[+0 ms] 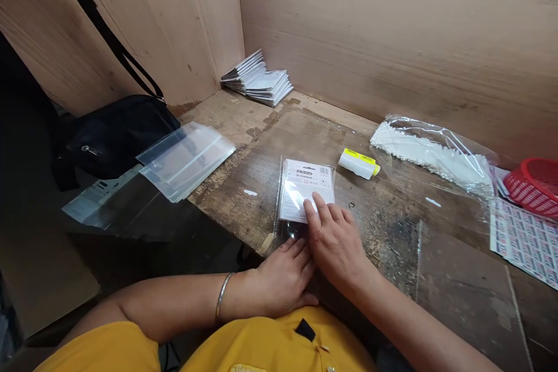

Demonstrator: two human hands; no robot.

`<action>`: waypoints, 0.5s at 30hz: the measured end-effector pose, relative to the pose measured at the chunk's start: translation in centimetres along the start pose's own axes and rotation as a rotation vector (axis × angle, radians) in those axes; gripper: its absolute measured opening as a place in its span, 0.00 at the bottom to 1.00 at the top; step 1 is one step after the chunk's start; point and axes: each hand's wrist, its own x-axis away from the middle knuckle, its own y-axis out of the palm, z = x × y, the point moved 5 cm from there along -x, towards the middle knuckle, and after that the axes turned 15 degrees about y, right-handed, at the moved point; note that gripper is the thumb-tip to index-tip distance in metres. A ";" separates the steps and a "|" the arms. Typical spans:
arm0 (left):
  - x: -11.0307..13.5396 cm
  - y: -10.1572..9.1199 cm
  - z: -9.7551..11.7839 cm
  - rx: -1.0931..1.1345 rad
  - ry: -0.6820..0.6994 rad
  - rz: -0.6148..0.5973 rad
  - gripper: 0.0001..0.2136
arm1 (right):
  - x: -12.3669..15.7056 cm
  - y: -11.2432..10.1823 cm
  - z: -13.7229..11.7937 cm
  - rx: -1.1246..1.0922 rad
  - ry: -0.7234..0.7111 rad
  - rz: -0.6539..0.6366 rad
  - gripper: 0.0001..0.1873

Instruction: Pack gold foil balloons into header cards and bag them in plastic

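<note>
A white printed card in a clear plastic sleeve (299, 189) lies near the front edge of the wooden table. Something dark and shiny shows inside the sleeve's lower end. On the card's lower right part rests my right hand (337, 238), its fingers stretched out flat. My left hand (283, 276), with a metal bangle at the wrist, touches the lower end of the sleeve; its fingers are extended and its thumb is apart. A roll of yellow-and-white barcode labels (358, 164) lies to the right of the card.
Stacked white cards (265, 84) stand in the back corner. At left are clear sleeves (187, 160) and a black bag (122, 133). To the right lie a plastic bag of white pieces (431, 154), a red basket (534, 186) and sticker sheets (521, 238).
</note>
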 end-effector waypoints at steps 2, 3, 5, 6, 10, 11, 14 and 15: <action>-0.1 0.0 0.1 -0.033 -0.003 0.003 0.38 | 0.2 0.4 0.4 -0.029 -0.006 0.011 0.19; -0.1 0.0 0.1 -0.052 -0.009 0.001 0.39 | 0.2 0.6 0.7 -0.058 -0.013 0.034 0.17; -0.2 -0.1 0.1 -0.082 -0.017 -0.019 0.39 | 0.2 1.0 1.2 -0.132 -0.031 0.074 0.16; -0.2 -0.2 0.2 -0.091 -0.016 -0.031 0.39 | 0.1 1.2 1.5 -0.176 -0.036 0.077 0.16; -0.3 -0.5 0.3 -0.099 -0.008 -0.068 0.40 | -1.3 1.6 2.5 -0.346 0.033 -0.025 0.11; -0.4 -0.5 0.3 -0.097 -0.009 -0.071 0.40 | -1.6 1.5 2.6 -0.365 0.067 -0.038 0.09; -0.3 -0.7 0.3 -0.071 -0.004 -0.065 0.40 | -2.1 1.1 2.2 -0.371 0.115 -0.041 0.07; -0.3 -0.6 0.4 -0.060 -0.002 -0.062 0.39 | -2.0 1.0 1.9 -0.366 0.100 -0.043 0.08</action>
